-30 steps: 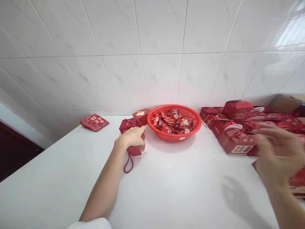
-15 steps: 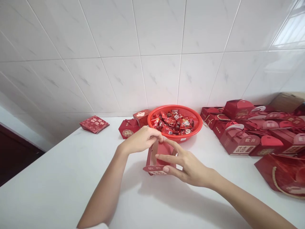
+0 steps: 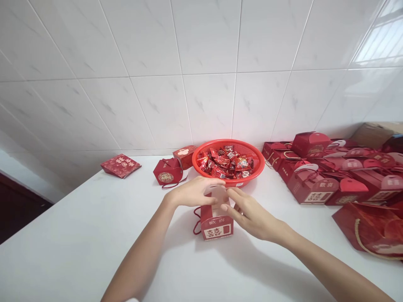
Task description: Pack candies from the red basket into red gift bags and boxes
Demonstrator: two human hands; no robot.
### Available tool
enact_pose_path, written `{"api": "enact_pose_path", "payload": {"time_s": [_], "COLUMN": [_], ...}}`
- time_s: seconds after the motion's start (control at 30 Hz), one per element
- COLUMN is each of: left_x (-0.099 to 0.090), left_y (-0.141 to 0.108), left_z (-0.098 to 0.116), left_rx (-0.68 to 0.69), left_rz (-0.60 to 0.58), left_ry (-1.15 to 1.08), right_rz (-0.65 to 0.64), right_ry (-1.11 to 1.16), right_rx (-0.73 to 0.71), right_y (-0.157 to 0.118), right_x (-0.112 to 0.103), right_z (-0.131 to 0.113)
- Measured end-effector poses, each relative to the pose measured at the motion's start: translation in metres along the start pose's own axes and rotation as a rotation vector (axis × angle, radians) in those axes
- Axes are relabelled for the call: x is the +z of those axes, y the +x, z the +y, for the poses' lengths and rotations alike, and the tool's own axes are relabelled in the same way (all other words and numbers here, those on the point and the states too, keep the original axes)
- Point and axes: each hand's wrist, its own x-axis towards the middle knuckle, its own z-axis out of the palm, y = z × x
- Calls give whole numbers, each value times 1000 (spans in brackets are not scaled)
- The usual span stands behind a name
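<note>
A small red gift box (image 3: pixel 218 228) with a white-and-red label stands upright on the white table, its top open and its pale inside showing. A dark red cord loops out at its left side. My left hand (image 3: pixel 193 192) holds the box's back left edge, fingers behind the flap and thumb inside. At the right wall, my right hand (image 3: pixel 248 212) pinches the upper edge between thumb and fingers. Just behind the hands is a red plastic basket (image 3: pixel 231 183) of wrapped sweets (image 3: pixel 225 161).
Two red boxes, one hexagonal-looking (image 3: pixel 168 171) and one behind it (image 3: pixel 185 157), stand left of the basket. Farther left lies a flat patterned red packet (image 3: pixel 120 165). Many red gift boxes (image 3: pixel 313 184) crowd the right, with a red bag (image 3: pixel 371 230) in front. A tiled wall (image 3: pixel 208 105) rises behind.
The box now stands with its front face and label toward me, where before its front flap was folded outward. Both hands have closed in on its upper edges, and its cord has come into view.
</note>
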Motion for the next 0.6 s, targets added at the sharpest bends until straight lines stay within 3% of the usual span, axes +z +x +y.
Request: {"api": "enact_pose_path", "payload": {"time_s": [0.2, 0.3, 0.47, 0.6], "left_x": [-27, -33, -25, -21], "left_y": [-16, -22, -13, -4], "left_z": [-33, -53, -69, -71], "left_rx": [-38, -33, 42, 62], "left_rz": [-180, -221, -226, -233], "left_ry": [-189, -368, -558, -521], "right_rz": [-58, -43, -74, -176], "right_ry": [253, 316, 340, 250], "right_rx": [222, 209, 221, 72], "right_y": [-8, -11, -10, 4], "right_x": [1, 7, 12, -21], "right_z": [28, 38, 43, 45]}}
